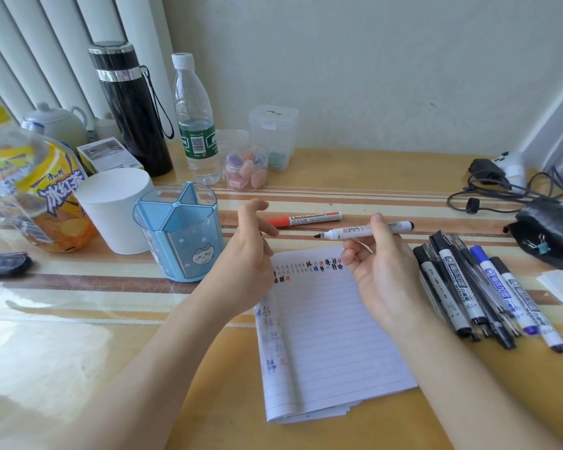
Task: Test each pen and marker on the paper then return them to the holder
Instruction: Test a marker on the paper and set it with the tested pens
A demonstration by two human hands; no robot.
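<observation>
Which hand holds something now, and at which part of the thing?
The right hand holds an uncapped black whiteboard marker by the middle of its barrel. The left hand holds nothing visible.

A single head-worn camera is looking forward and down from close above the table (355, 170), taking in the wall behind it. The lined paper (332, 336) is sitting just below centre, with both forearms reaching in from the bottom edge.

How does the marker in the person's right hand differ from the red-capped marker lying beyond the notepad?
The black marker is uncapped and held in the air by the right hand. The red marker is capped and lies untouched on the table. Both have white printed barrels and lie roughly crosswise.
</observation>
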